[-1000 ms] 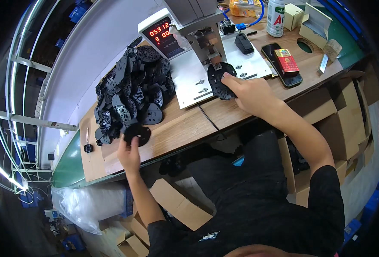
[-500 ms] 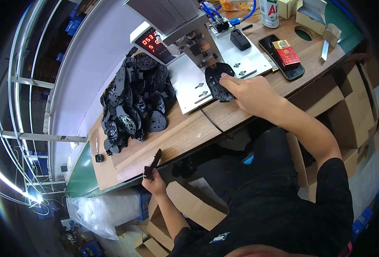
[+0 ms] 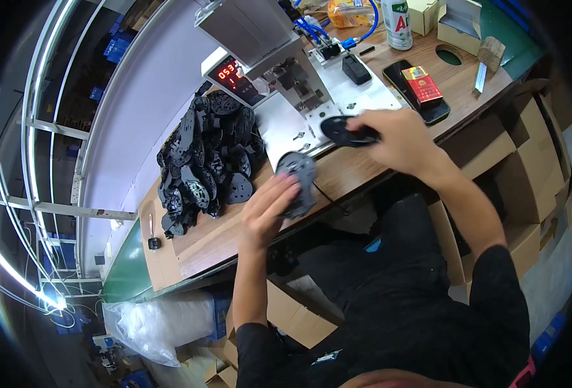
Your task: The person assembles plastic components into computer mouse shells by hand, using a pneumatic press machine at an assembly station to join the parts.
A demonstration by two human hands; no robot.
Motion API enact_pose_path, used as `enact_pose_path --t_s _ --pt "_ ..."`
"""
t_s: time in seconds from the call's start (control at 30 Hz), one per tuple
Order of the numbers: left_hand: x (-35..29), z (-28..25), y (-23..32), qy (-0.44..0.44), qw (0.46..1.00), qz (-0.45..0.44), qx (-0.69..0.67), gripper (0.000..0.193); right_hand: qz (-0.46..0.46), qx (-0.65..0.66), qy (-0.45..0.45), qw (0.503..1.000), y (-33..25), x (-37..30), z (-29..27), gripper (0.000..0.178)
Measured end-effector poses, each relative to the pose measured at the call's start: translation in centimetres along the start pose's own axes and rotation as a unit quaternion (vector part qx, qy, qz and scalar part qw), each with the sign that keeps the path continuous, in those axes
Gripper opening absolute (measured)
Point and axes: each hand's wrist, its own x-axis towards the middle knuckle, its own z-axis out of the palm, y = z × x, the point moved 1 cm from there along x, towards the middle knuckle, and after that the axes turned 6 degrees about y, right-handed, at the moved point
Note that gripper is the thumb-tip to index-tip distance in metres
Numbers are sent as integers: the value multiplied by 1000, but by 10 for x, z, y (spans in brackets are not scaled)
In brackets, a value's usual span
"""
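A dark oval plastic shell (image 3: 297,173) is in my left hand (image 3: 263,210), just in front of the press's metal base plate (image 3: 379,94); motion smears its outline. My right hand (image 3: 399,142) grips another black plastic shell (image 3: 337,131) by its right end, over the plate's front edge. Its fingers partly cover that shell. Above the two parts stands the bench press (image 3: 299,84), with a bare metal fixture below its head. To the left, a heap of similar black shells (image 3: 202,155) lies on the wooden table (image 3: 234,234).
Right of the press lie a black block (image 3: 357,69), a phone (image 3: 436,115) and a red box (image 3: 423,85) on top of it. A white can (image 3: 398,26) and an open carton (image 3: 459,29) stand behind. Cardboard boxes (image 3: 538,155) crowd the floor at right.
My right hand has drawn its shell out from under the press head and tilted it. My left hand has come up and right toward the press, its shell now turned broad side up.
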Motion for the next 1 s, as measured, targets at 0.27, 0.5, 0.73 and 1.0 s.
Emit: enact_pose_path --t_s 0.27,0.5,0.73,1.0 --pt "47 75 -32 -35 999 21 31 40 167 -3 32 985 13 -216 -23 31" --pt "51 85 -20 -19 998 -6 63 43 259 -45 -217 940 21 -307 -13 52" --pt "47 95 -27 40 998 -5 51 35 208 -12 -437 875 40 -255 -26 67" --pt "44 97 -27 2 999 -23 37 43 210 -101 -341 911 63 -259 14 17"
